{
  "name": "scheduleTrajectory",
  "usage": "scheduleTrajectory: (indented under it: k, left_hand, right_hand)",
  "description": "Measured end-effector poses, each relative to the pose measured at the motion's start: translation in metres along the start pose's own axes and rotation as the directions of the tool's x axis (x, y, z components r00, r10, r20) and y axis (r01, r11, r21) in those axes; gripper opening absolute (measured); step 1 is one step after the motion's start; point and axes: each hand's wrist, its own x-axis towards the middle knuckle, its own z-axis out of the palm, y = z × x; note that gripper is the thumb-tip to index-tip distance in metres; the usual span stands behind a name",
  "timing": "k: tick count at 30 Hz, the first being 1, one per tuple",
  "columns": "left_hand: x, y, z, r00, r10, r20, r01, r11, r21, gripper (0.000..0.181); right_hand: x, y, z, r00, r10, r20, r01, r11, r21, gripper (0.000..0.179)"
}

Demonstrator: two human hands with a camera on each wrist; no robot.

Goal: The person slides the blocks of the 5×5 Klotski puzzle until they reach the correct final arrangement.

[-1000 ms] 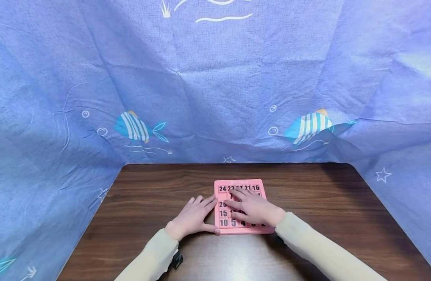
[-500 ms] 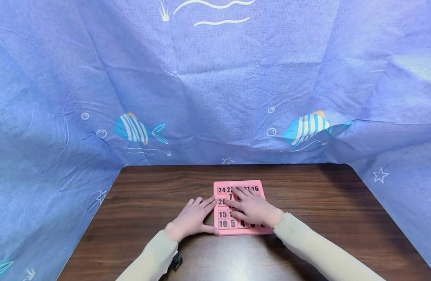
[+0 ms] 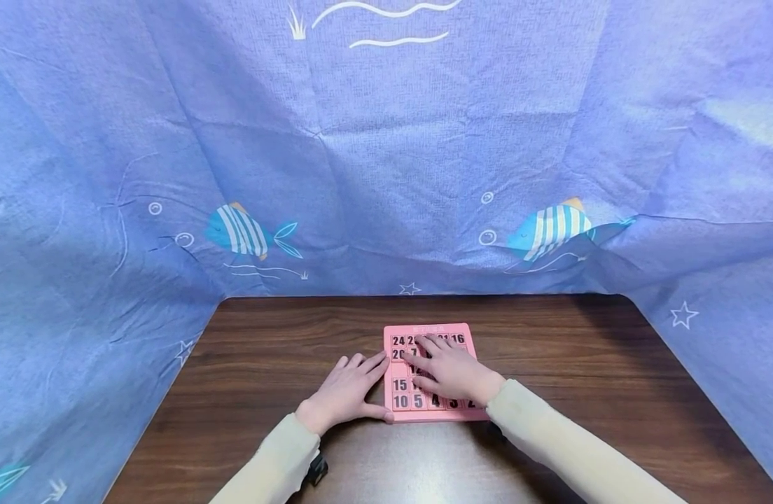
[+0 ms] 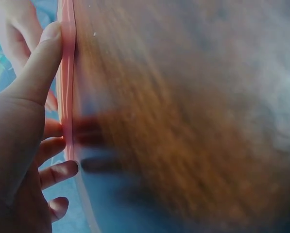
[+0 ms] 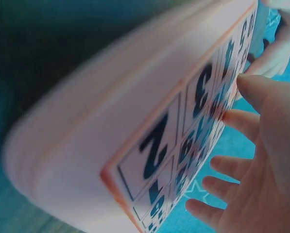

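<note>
A pink number sliding puzzle (image 3: 433,416) lies on the table, its square tiles printed with black numerals. My left hand (image 3: 344,390) rests along its left side, the thumb (image 4: 46,41) against the near corner and straight fingertips at the left edge. Spread over the tiles, my right hand (image 3: 452,371) covers much of the middle and right columns. Its fingertips touch the left-middle part of the board. The 20 tile (image 3: 398,354) sits under the 24 tile (image 3: 398,341) in the left column. Below the 20 is a vacant slot (image 3: 398,369), above the 15 tile (image 3: 400,385).
The dark wood-grain table (image 3: 286,329) extends around the puzzle on all sides. Behind it hangs a blue curtain (image 3: 386,175) printed with striped fish. A small black object (image 3: 317,467) shows at the left cuff.
The 20 tile has slid away from me, from the third row up to the second, and the vacant slot is now below it. The left hand has stayed in place.
</note>
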Motion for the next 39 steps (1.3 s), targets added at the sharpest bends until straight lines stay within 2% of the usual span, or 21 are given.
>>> scheduleTrajectory:
  k: [9,15,20,30,39]
  left_hand:
    - [0.002,0.002,-0.003,1.000,-0.003,0.016,0.003,1.000,-0.007,0.107]
    - [0.002,0.001,-0.003,0.999,-0.022,0.037,0.025,0.997,-0.070,0.107]
    - [0.002,0.001,-0.004,0.999,-0.021,0.044,0.024,0.997,-0.080,0.107]
    - [0.002,0.002,-0.007,1.000,-0.014,0.025,0.016,0.997,-0.081,0.110]
    - [0.002,0.002,-0.005,1.000,-0.017,0.020,0.018,0.998,-0.063,0.108]
  right_hand:
    - [-0.028,-0.024,-0.008,0.996,-0.089,0.000,0.089,0.995,-0.039,0.047]
    - [-0.038,-0.032,-0.006,0.995,-0.101,-0.025,0.101,0.995,-0.008,0.049]
    - [-0.035,-0.027,-0.002,0.994,-0.093,-0.063,0.092,0.996,-0.018,0.045]
    - [-0.024,-0.021,0.003,0.994,-0.072,-0.078,0.067,0.996,-0.060,0.046]
    - [-0.014,-0.015,0.004,0.997,-0.020,-0.080,0.019,1.000,-0.012,0.046]
